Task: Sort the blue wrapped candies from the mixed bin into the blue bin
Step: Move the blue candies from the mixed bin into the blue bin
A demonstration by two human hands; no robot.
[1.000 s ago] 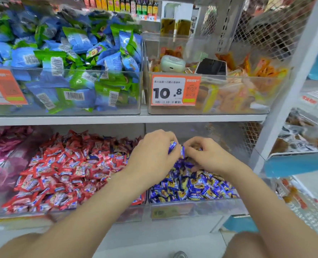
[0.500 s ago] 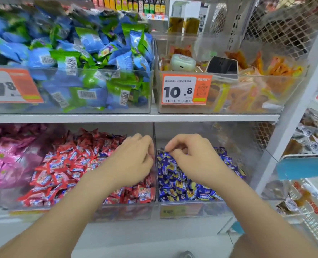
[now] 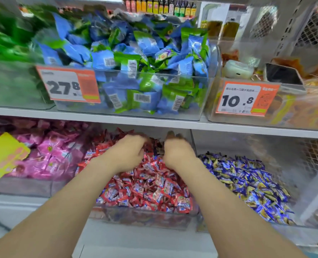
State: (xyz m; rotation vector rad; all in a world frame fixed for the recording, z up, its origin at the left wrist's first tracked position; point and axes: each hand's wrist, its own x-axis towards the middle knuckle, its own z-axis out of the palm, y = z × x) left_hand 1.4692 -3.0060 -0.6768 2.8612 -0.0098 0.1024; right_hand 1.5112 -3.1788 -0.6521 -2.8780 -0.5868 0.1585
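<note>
The mixed bin (image 3: 145, 219) is a clear box heaped with red wrapped candies (image 3: 150, 190) on the lower shelf. To its right the blue bin (image 3: 229, 143) holds a pile of blue wrapped candies (image 3: 247, 183). Both my hands reach deep into the back of the mixed bin, side by side. My left hand (image 3: 128, 151) has its fingers curled down into the red pile. My right hand (image 3: 176, 149) reaches toward the rear, fingertips under the shelf's shadow. The candies and the blur hide whether either hand holds anything. No blue candy shows between my fingers.
The upper shelf edge (image 3: 154, 121) hangs just above my hands. On it stand a bin of blue-green packets (image 3: 128, 71) and a bin with orange snacks and a phone (image 3: 282, 75). Pink candies (image 3: 48, 155) and a yellow tag (image 3: 3, 157) lie left; wire mesh (image 3: 314, 151) closes the right.
Both hands left the blue bin and moved left into the back of the red candy bin. The blue candy once held between them is no longer visible. My view shifted left.
</note>
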